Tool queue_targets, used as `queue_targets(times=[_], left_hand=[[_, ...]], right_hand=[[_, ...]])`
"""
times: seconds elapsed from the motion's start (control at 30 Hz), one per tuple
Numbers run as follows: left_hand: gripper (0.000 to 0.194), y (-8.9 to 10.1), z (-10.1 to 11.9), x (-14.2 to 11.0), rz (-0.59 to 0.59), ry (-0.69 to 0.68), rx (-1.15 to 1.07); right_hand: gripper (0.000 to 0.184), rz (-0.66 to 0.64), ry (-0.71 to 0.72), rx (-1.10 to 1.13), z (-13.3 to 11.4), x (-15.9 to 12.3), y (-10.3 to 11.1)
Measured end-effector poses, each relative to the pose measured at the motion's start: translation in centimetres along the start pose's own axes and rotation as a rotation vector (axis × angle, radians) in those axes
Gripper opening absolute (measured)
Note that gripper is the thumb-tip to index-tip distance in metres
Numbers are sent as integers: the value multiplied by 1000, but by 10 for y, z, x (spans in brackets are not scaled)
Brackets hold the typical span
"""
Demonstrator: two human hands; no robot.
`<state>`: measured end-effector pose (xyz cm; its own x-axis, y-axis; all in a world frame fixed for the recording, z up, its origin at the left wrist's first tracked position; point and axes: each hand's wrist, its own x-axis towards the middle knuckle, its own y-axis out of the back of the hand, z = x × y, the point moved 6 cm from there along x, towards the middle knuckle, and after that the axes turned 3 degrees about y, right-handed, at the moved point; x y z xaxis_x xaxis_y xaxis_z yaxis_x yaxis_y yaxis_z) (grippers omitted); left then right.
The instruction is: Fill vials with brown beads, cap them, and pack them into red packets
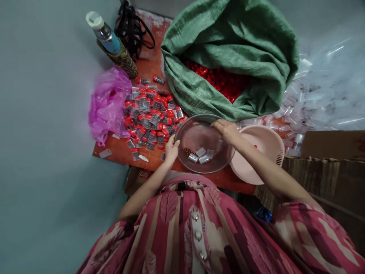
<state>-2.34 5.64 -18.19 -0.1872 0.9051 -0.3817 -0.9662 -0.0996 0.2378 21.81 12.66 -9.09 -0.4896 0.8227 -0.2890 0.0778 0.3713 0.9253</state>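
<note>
A clear, round plastic bowl (196, 131) is held between my two hands, close to my body at the table's front edge. My left hand (171, 150) grips its left rim with the fingers closed on it. On the far right rim, my right hand (227, 131) is closed over the edge. Several small clear plastic tubes (203, 159) lie in the bowl beside a cluster of small brown beads (190, 152). Left of the bowl spreads a heap of red-capped small containers (151, 118) with dark contents.
A green woven sack (228, 76) of red caps (216, 78) stands behind the bowl. A pink basin (262, 139) sits under my right forearm. Clear tubes (291, 110) pile at right, near a cardboard box (330, 144). At left are a purple bag (108, 102) and a bottle (108, 40).
</note>
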Motion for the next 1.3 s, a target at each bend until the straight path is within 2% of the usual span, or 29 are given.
queue_targets(times=[0.17, 0.27, 0.37, 0.47, 0.57, 0.7, 0.8, 0.9, 0.97, 1.03, 1.1, 1.17, 1.23, 1.3], left_hand=[[29, 8, 20, 5, 54, -104, -41], [28, 12, 38, 10, 77, -179, -105], [27, 10, 55, 16, 107, -238, -190], [29, 5, 60, 23, 181, -247, -241], [30, -2, 48, 31, 216, -208, -273], [37, -2, 29, 36, 201, -167, -267], [47, 6, 39, 25, 220, -251, -74], [52, 11, 68, 1, 257, -476, 256], [45, 1, 83, -13, 157, -626, 429], [38, -15, 88, -16, 4, -677, 491], [37, -30, 84, -7, -80, -569, 444], [40, -42, 75, 9, -119, -322, 281], [42, -57, 63, 21, -208, -42, 30], [39, -70, 59, 24, -310, 141, -220]], right_hand=[[32, -204, -163, -28, -32, -17, -68], [41, -180, -259, -22, -41, -13, -85], [51, -59, -415, 30, -38, 3, -83], [50, 73, -521, 66, -31, 23, -78], [46, 147, -543, 194, -19, 38, -83], [43, 225, -477, 414, 2, 39, -92], [38, 269, -455, 460, 16, 30, -92], [35, 320, -426, 502, 22, 23, -84], [36, 384, -415, 567, 25, 19, -78], [36, 450, -418, 690, 29, 18, -73], [34, 474, -422, 810, 31, 20, -72], [35, 446, -412, 872, 28, 23, -71], [39, 403, -361, 947, 20, 28, -69], [46, 362, -275, 1053, 9, 31, -65]])
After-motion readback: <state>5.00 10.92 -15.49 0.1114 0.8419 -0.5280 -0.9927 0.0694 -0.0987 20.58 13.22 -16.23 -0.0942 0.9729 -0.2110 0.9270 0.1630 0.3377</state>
